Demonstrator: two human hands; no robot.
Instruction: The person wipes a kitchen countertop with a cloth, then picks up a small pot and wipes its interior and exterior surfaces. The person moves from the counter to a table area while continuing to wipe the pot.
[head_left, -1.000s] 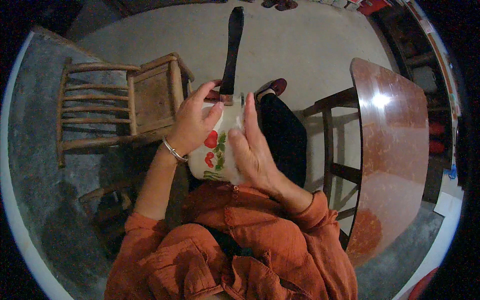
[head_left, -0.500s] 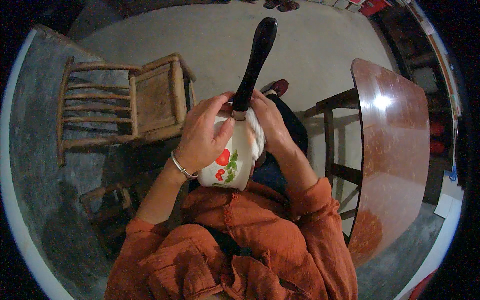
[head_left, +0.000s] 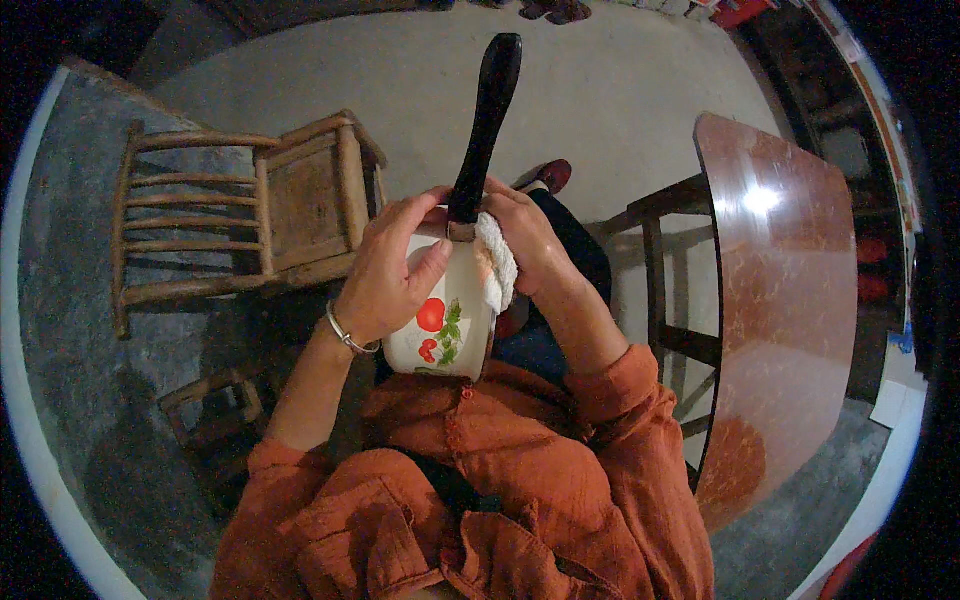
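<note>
A cream saucepan with red fruit and green leaves painted on its side is held tilted over my lap. Its black handle points up and away from me. My left hand grips the pan from the left, thumb lying along the outer wall and fingers going round the far side. Against the pan's right edge, my right hand presses a white cloth. The fingertips of both hands are partly hidden behind the pan and handle.
To the left stands a wooden chair, with a low wooden stool nearer me. A brown marbled table on dark legs stands on the right. My shoe shows on the floor beyond the pan.
The pan and both hands have shifted slightly left, and the handle stands more upright. The white cloth, blurred before, now shows sharply at the pan's edge.
</note>
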